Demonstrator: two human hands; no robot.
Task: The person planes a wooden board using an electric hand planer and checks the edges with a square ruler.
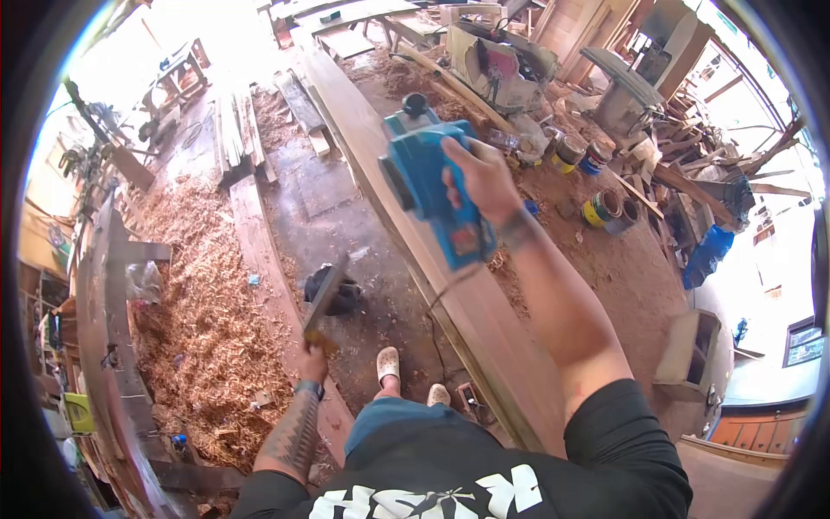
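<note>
A blue power planer [441, 186] is over a long wooden board [493, 324] that runs from the top middle down to the lower right. My right hand [482, 180] is wrapped round the planer's handle, and its cord hangs below. Whether the planer touches the board is hard to tell. My left hand [313, 359], low at the left of the board, grips a long flat tool [325, 297] by its yellowish handle; the tool points up and slightly right. Behind it a black object [344, 298] lies on the floor.
Wood shavings [216, 337] cover the floor at the left beside a reddish plank [264, 268]. Several paint cans [601, 208] stand to the right. Scrap wood [692, 173] is heaped at the upper right, near a wooden box [687, 355].
</note>
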